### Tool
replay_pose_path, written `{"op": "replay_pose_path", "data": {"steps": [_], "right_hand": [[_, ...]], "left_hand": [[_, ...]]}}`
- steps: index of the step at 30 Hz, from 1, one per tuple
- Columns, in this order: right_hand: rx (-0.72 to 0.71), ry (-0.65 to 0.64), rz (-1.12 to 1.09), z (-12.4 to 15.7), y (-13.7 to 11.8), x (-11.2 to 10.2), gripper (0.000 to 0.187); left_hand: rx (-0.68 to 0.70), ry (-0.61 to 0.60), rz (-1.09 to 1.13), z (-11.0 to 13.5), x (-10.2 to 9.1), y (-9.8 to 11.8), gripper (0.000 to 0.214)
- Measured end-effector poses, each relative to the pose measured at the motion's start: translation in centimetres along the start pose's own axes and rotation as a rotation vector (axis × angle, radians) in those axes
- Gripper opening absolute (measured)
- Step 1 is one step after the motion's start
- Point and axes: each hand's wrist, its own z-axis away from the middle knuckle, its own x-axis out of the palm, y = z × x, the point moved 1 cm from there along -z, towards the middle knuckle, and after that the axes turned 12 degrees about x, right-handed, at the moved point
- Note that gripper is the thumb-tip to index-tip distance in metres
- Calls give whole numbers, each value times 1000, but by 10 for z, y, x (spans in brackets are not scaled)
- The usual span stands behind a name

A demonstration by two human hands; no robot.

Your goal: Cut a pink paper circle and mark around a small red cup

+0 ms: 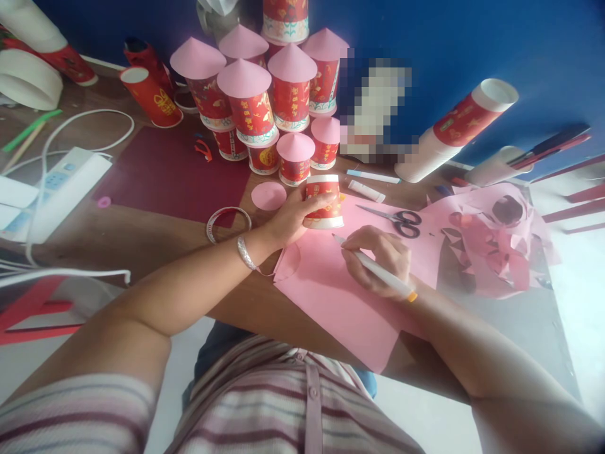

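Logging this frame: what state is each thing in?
paper cup: standing on the pink sheet, gripped by the left hand
pen: held in the right hand, tip beside the cup's base
scissors: shut, lying on the sheet
pink sheet: flat on the table
cone-topped cups: stacked upright

Seven cone-topped cups (292, 85) stand bunched beyond the pink sheet (331, 296), and I count three more cups (263, 157) among them with no cone showing. One red cup (323, 202) stands on the sheet's far edge, one white pen (373, 268) is above it, and one pair of scissors (397, 221) lies on it. Two white tubes (366, 190) lie just beyond it. Two pink discs (268, 195) and one tape ring (229, 224) sit to its left.
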Motion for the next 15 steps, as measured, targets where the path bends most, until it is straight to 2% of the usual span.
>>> {"op": "replay_pose_path", "data": {"steps": [5, 9, 15], "right_hand": [[-27, 88, 10, 1, 7, 2, 19], [36, 157, 128, 4, 18, 6, 23], [-91, 144, 362, 5, 25, 7, 10]], "left_hand": [[1, -17, 5, -2, -4, -5, 43], [-6, -12, 23, -2, -5, -6, 41], [-21, -2, 11, 0, -2, -3, 40]]}}
